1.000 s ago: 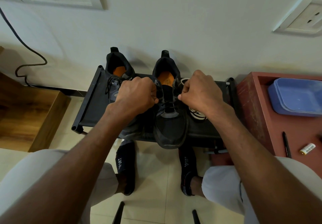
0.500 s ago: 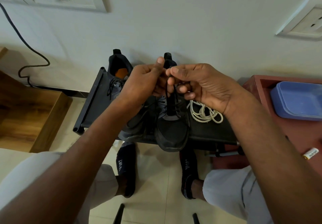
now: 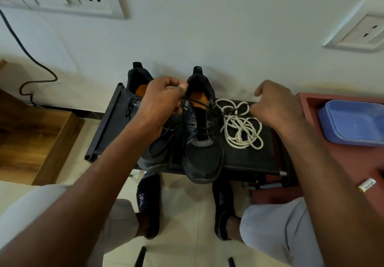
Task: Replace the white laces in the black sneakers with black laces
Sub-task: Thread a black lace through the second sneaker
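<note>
Thin black lace (image 3: 194,101) pinched in my left hand (image 3: 164,98); right hand (image 3: 274,104) curled, grip unclear. Ropy white laces (image 3: 241,127) coiled below right hand; blue plastic tub (image 3: 353,121) beyond.

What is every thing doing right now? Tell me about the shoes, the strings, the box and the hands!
Right sneaker: black lace threaded, untied.
Left sneaker: black lace in.
Black lace: pulled sideways.
White laces: out, heaped loose.
Blue container: open, looks empty.
Left hand: pinching lace.
Right hand: curled, pulling lace.
</note>
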`<move>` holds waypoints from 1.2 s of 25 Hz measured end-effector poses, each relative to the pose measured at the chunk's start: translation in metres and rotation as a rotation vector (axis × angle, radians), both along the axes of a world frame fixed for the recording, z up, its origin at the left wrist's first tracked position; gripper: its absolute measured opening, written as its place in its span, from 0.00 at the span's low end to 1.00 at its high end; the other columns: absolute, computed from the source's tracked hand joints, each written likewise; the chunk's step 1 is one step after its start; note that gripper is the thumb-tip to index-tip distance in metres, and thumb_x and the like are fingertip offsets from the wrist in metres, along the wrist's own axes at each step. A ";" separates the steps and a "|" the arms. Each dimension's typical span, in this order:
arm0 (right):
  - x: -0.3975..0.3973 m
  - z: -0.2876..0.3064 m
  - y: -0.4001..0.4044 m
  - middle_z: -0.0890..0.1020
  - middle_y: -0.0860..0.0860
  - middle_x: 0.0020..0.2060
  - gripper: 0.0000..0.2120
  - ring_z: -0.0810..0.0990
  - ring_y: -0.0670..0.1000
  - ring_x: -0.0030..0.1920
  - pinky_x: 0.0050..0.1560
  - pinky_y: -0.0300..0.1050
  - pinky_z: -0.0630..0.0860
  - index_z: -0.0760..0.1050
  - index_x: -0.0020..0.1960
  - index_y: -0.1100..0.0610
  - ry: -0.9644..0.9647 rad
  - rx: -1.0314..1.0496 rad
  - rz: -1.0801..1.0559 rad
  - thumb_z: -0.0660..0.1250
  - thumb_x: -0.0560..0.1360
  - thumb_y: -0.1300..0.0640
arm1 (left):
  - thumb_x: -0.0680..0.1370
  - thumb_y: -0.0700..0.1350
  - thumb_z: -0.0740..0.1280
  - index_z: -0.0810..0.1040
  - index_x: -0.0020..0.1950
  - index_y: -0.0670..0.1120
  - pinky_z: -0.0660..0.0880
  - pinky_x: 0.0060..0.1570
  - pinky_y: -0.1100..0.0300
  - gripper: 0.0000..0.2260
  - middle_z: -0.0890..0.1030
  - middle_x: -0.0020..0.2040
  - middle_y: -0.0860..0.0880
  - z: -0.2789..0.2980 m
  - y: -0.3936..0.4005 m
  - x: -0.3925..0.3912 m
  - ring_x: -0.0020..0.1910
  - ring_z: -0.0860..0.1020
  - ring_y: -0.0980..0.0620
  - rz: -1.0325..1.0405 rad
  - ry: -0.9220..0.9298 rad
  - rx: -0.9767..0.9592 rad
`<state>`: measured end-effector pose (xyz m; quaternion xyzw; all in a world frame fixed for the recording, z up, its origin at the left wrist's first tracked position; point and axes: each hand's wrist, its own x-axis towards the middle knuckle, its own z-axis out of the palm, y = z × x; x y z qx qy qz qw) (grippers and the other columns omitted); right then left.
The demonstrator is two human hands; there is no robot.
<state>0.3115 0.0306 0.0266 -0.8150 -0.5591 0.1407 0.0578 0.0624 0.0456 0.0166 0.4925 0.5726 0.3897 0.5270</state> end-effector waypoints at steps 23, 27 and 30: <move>-0.047 0.002 -0.003 0.87 0.53 0.39 0.03 0.75 0.46 0.28 0.31 0.36 0.73 0.86 0.52 0.55 0.859 0.009 0.260 0.75 0.78 0.58 | 0.78 0.42 0.74 0.84 0.50 0.40 0.78 0.35 0.61 0.06 0.85 0.40 0.43 -0.005 -0.007 0.008 0.35 0.81 0.50 -0.126 -0.115 -0.012; -0.047 -0.002 -0.001 0.85 0.54 0.36 0.09 0.75 0.42 0.26 0.31 0.37 0.74 0.84 0.54 0.49 0.744 0.024 0.258 0.70 0.81 0.62 | 0.81 0.37 0.70 0.83 0.53 0.39 0.82 0.41 0.59 0.03 0.86 0.42 0.42 -0.008 -0.005 0.006 0.39 0.85 0.48 -0.106 -0.072 0.007; -0.055 -0.005 -0.003 0.83 0.50 0.32 0.06 0.74 0.41 0.24 0.27 0.34 0.71 0.83 0.56 0.48 0.708 0.013 0.324 0.69 0.82 0.57 | 0.79 0.38 0.73 0.82 0.54 0.39 0.81 0.36 0.59 0.05 0.86 0.40 0.41 -0.007 -0.007 0.007 0.37 0.85 0.45 -0.159 0.069 0.061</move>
